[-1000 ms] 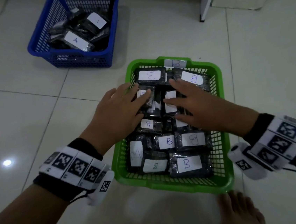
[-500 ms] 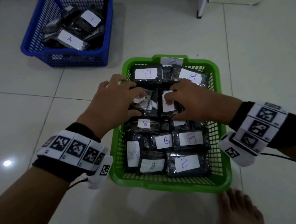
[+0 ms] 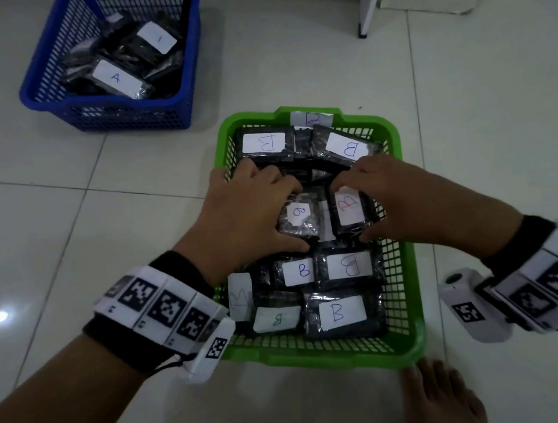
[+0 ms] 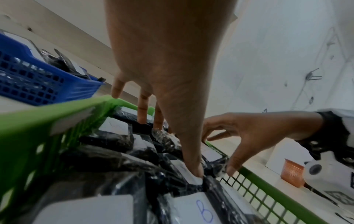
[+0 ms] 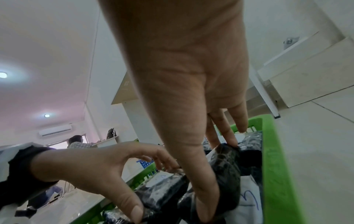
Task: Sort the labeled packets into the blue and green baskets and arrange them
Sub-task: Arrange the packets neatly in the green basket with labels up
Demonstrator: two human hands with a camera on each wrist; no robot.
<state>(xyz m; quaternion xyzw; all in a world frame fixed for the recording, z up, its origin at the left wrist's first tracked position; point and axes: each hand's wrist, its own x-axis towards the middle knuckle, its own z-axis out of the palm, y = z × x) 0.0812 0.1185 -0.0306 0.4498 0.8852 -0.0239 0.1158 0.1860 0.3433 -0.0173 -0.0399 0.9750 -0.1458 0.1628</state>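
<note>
The green basket (image 3: 411,266) holds several black packets with white "B" labels. My left hand (image 3: 288,219) grips a small packet (image 3: 303,224) with a blue "B" at the basket's middle, thumb on its near edge and fingers over its far edge. Beside it, my right hand (image 3: 350,210) grips a packet (image 3: 350,204) with a red "B" the same way. In the wrist views the left hand (image 4: 168,144) and the right hand (image 5: 218,178) each pinch crinkled black wrap. The blue basket (image 3: 106,119), far left, holds packets labelled "A".
White tiled floor (image 3: 64,216) surrounds both baskets. A white cabinet leg (image 3: 367,19) stands at the far right. My bare foot (image 3: 438,397) is just in front of the green basket's near right corner. Another person (image 5: 76,142) sits far off in the room.
Both hands went from lying flat on the packets to curling round one packet each. The two gripped packets now sit side by side with their labels facing up.
</note>
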